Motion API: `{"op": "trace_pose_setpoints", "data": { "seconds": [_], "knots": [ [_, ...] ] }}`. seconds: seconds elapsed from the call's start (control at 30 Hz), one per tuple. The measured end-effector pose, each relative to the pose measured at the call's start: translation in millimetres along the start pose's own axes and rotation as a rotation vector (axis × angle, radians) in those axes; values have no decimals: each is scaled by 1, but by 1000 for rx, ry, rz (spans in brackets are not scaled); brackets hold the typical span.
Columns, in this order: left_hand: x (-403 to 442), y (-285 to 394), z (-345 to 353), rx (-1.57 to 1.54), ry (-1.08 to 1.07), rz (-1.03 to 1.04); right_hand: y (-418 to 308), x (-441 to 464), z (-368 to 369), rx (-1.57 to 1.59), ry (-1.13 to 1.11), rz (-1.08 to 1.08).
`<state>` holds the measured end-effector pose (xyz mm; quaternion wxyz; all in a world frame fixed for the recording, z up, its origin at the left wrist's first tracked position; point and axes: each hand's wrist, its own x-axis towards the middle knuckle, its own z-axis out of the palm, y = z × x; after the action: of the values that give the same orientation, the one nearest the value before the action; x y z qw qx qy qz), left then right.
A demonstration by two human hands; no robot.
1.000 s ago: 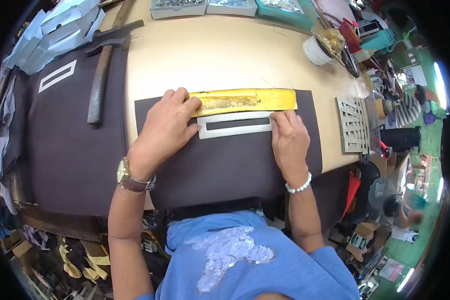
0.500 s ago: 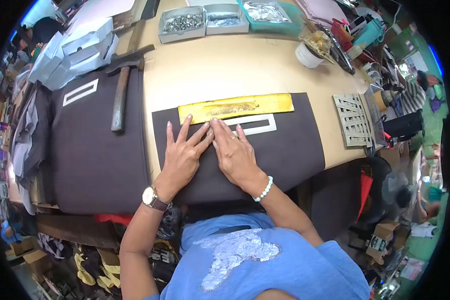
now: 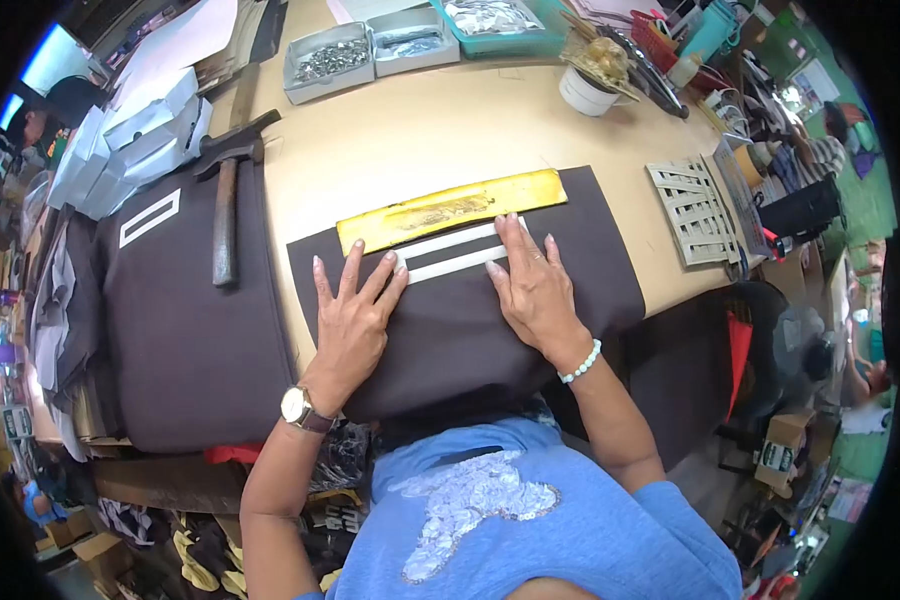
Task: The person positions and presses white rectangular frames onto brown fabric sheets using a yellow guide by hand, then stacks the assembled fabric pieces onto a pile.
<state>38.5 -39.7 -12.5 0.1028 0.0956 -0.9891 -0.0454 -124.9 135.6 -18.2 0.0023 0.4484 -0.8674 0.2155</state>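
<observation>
A white rectangular frame (image 3: 450, 264) with a long slot lies on a dark fabric piece (image 3: 440, 335). Along its far side rests a yellow strip (image 3: 452, 207) with a worn brown patch. My left hand (image 3: 358, 305) lies flat with fingers spread, its fingertips at the frame's left end and near the strip's lower left corner. At the frame's right end is my right hand (image 3: 538, 290), fingers outstretched, pressing on the frame and fabric. Neither hand grasps anything.
On the left, a hammer (image 3: 226, 215) lies on stacked dark fabric (image 3: 185, 340) beside another white frame (image 3: 150, 218). Small white boxes (image 3: 135, 135) sit behind. Trays of metal parts (image 3: 328, 62), a white pot (image 3: 590, 92) and a slatted plastic panel (image 3: 692, 215) stand around the table.
My right hand has slid from the middle to the frame's right end, moving away from my left hand. More of the white frame shows between them. The view has shifted slightly.
</observation>
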Motion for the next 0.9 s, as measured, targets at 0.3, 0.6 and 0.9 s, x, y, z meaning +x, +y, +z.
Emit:
{"op": "trace_pose_setpoints", "data": {
  "seconds": [0.3, 0.6, 0.9],
  "knots": [
    [-1, 19, -3, 250, -34, 56, 15, -1, -5, -173, 24, 111],
    [-19, 9, -24, 227, -86, -138, 32, 18, -21, -379, 27, 340],
    [-30, 17, 3, -33, 143, -661, 25, 134, 15, -303, -160, -40]
  ]
}}
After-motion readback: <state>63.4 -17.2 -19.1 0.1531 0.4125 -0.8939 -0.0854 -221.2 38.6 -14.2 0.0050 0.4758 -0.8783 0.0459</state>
